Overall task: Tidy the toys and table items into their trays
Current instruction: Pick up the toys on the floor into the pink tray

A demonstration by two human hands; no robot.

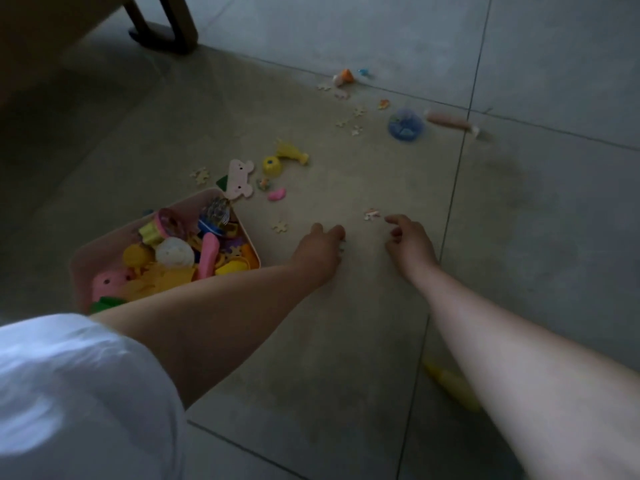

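A pink tray (104, 251) full of plastic toys sits on the floor at the left. My left hand (320, 249) is down on the floor just right of it, its fingers curled over a small pale piece (342, 246) that barely shows. My right hand (410, 242) hovers low beside it with its fingers loosely bent and nothing in them; the fingertips are just short of a puzzle piece (372, 214). Another puzzle piece (280, 226) lies left of my left hand.
Loose toys lie beyond the tray: a pink bear-shaped mould (239, 178), a yellow cup (270, 165), a yellow figure (291, 152), a pink blob (277, 194). Farther off are a blue tub (406, 126), a pink roller (448, 121) and scattered puzzle pieces (356, 121). A chair leg (162, 26) stands at top left.
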